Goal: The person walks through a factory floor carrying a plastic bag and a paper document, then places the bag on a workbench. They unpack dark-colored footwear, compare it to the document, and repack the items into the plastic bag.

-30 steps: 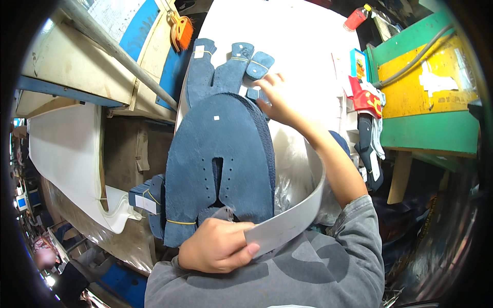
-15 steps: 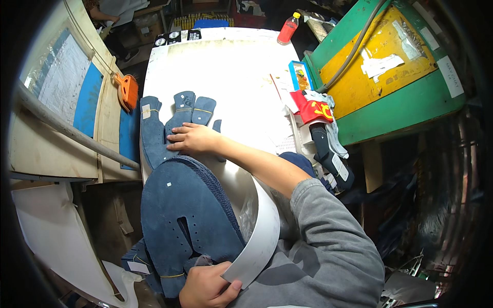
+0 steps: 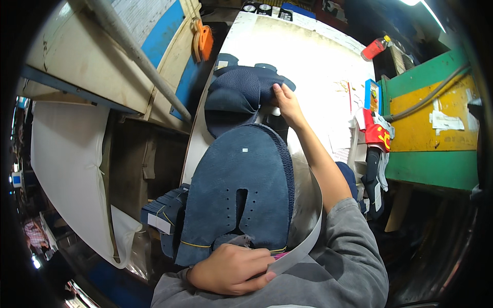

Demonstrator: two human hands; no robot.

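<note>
- Leather piece point(image 3: 233, 84), dark blue and grained, is folded over itself beyond the arched stack point(image 3: 213, 169), at the left side of the white counter point(image 3: 313, 56). It partly covers blue cut pieces point(image 3: 226, 59); whether it touches them is hard to tell.
- Right grip point(image 3: 290, 108) pinches the leather piece by its right edge, thumb on top.
- Left grip point(image 3: 233, 269), against the grey shirt point(image 3: 334, 280), is closed on the end of a pale strip point(image 3: 304, 250), which curves up toward the right forearm point(image 3: 326, 161).
- Arched stack, blue, slotted and punched with holes, lies between the two grips.
- Labelled bundle point(image 3: 157, 222) sits just left of the stack.
- Red bottle point(image 3: 375, 49) is near the counter's far right corner.
</note>
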